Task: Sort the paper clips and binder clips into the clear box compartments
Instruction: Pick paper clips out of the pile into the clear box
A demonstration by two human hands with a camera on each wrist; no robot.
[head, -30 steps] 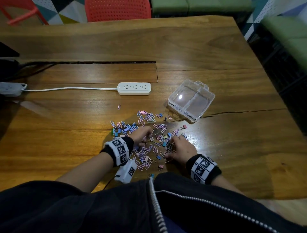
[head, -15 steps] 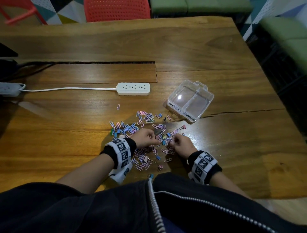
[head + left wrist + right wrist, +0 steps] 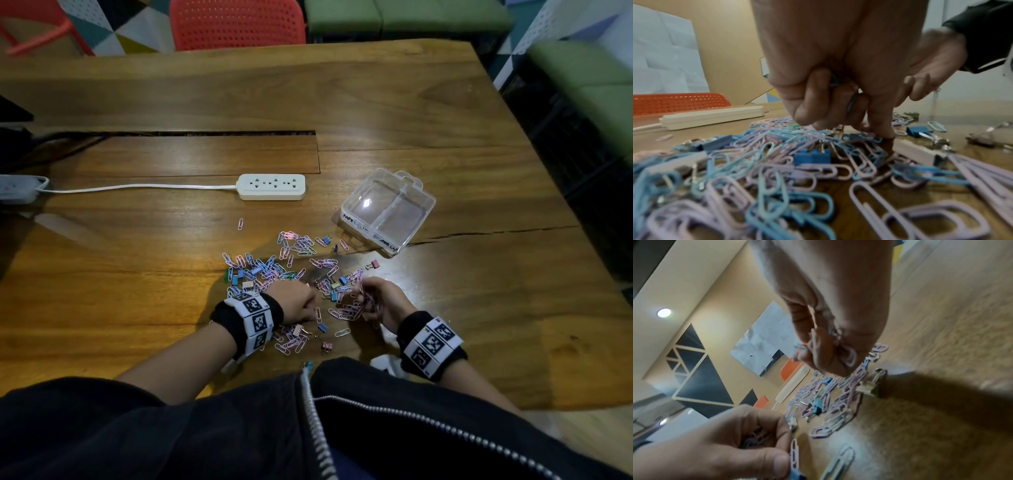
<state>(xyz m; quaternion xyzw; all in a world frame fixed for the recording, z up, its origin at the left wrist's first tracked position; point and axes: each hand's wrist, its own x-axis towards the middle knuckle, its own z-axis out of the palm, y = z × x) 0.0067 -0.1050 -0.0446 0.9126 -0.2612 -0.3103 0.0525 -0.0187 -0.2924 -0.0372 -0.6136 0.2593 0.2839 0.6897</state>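
A white power strip (image 3: 271, 186) lies on the bench (image 3: 137, 267), well beyond the left hand (image 3: 295, 303) and to its left. The left hand rests low on the near side of the clip pile, fingers curled. In the left wrist view its fingers (image 3: 813, 104) close around a few clips, and one fingertip touches the bench among them. Around and beyond this hand the paper clips (image 3: 260, 267), pink, lilac and blue, lie scattered and partly tangled, with small binder clips (image 3: 236, 274) mixed in. One blue binder clip (image 3: 322, 328) lies just near the hand on its right side, between the two hands.

The right hand (image 3: 380, 301) is a little off the bench, on the right side of the pile. Its fingers are curled and grip a bunch of pink paper clips; in the right wrist view, loops of clips stick out between the fingers (image 3: 818, 350). A single pink binder clip (image 3: 374, 264) lies apart, just beyond this hand.

The clear box (image 3: 388, 212) stands open farther beyond the right hand, near the edge of the pile. Both its compartments look empty.
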